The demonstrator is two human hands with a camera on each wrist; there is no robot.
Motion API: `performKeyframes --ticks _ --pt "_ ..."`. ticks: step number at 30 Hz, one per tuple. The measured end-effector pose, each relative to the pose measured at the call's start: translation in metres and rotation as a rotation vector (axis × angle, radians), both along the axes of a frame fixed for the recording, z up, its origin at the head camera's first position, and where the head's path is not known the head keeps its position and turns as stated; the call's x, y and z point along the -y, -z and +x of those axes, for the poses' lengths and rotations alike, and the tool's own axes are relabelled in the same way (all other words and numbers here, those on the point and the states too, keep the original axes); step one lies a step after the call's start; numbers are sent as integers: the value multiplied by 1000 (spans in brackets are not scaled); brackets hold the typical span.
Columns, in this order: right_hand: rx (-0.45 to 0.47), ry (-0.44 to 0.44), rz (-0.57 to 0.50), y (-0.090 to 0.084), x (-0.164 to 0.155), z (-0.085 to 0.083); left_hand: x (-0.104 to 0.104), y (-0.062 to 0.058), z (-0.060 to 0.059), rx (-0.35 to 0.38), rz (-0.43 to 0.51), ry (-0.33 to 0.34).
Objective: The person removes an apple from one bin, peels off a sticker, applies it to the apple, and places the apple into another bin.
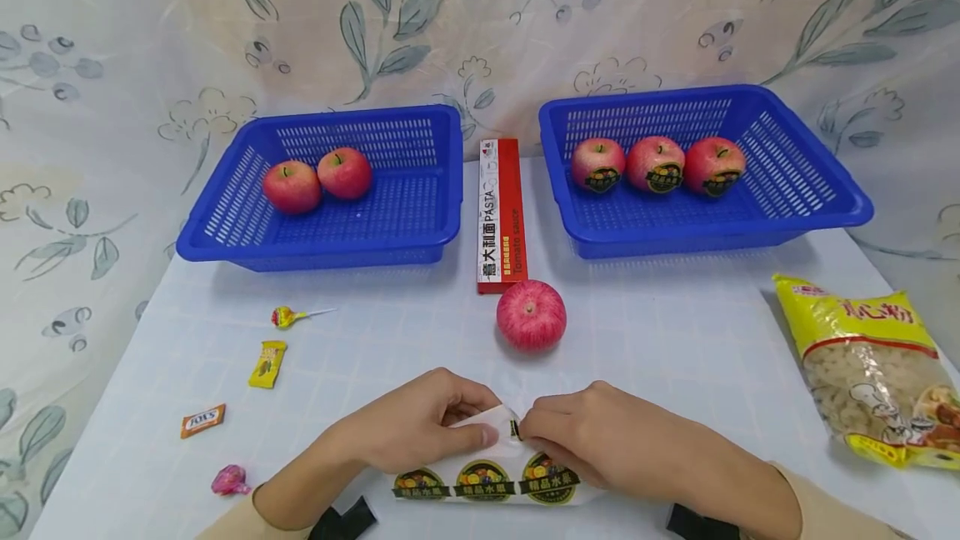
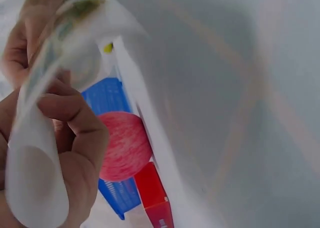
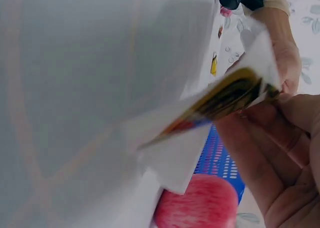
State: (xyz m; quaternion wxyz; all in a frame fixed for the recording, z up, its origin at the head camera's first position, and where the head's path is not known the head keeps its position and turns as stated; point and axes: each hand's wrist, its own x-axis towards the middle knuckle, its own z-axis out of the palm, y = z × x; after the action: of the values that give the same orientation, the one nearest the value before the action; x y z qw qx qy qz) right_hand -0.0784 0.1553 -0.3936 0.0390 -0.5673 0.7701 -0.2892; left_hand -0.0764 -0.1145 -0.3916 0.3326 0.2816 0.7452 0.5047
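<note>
Sticker sheet (image 1: 487,480) flat on the table (image 1: 675,340) at 6 o'clock, top edge lifted. Pinched there by left hand (image 1: 420,427) from 9 o'clock and right hand (image 1: 592,432) from 3 o'clock, fingers curled, fingertips meeting. Loose apple (image 1: 531,315) at 12 o'clock, nearby.

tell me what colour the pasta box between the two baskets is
The pasta box is red with a white strip down its left side, clearest in the head view.
</note>
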Motion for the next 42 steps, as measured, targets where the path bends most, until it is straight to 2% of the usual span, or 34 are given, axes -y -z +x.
performKeyframes --ticks 5,12,16,22,28,31,36,39,42 --pt "98 -46 -87 3 -3 -8 2 1 -1 55 64 21" --pt "78 0 -85 6 -3 -7 3 1 -1 79 61 -2" --pt "30 44 -70 6 2 -3 2 -2 -2 69 33 -20" --pt "-123 51 -54 9 4 -2 0 -5 0 66 -1 -40" --pt "-434 101 -12 11 11 8 0 -6 0 15 -47 -36" --pt "-502 128 21 11 13 11 1 -6 -1 -29 -65 -36" --pt "-484 147 72 9 10 7 4 -7 -3 -91 -102 -28" --pt "-390 186 85 4 3 2 7 -7 -3 -102 -133 -22" --pt "-261 273 22 -4 -7 -1 12 -8 -1 -133 -211 -28"
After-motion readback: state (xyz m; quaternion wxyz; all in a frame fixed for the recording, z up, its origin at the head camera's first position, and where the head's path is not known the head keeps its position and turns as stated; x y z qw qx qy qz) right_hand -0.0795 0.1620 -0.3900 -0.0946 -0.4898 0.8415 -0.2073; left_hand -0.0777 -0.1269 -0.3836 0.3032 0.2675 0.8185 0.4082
